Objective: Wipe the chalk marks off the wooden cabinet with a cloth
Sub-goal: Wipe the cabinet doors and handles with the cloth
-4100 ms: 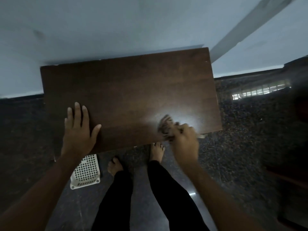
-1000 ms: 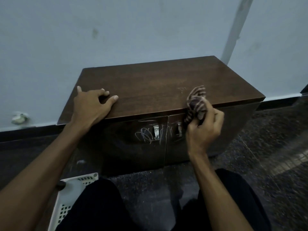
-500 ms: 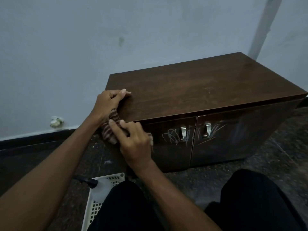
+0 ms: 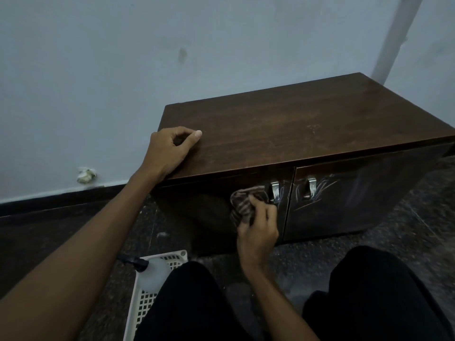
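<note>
Nearest, I see a white basket (image 4: 147,303) on the floor. My right hand (image 4: 258,232) clutches a striped cloth (image 4: 242,205) against the cabinet's (image 4: 295,129) left door, beside chalk marks (image 4: 322,187). My left hand (image 4: 170,150), fingers curled and empty, rests on the top's front-left corner.

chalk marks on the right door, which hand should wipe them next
Right: the right hand grips the cloth beside the chalk marks; the left hand rests on the cabinet top.

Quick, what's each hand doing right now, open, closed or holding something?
Left hand: closed, fingers curled, empty, resting on the dark wooden cabinet top.
Right hand: holding the brown striped cloth.
</note>
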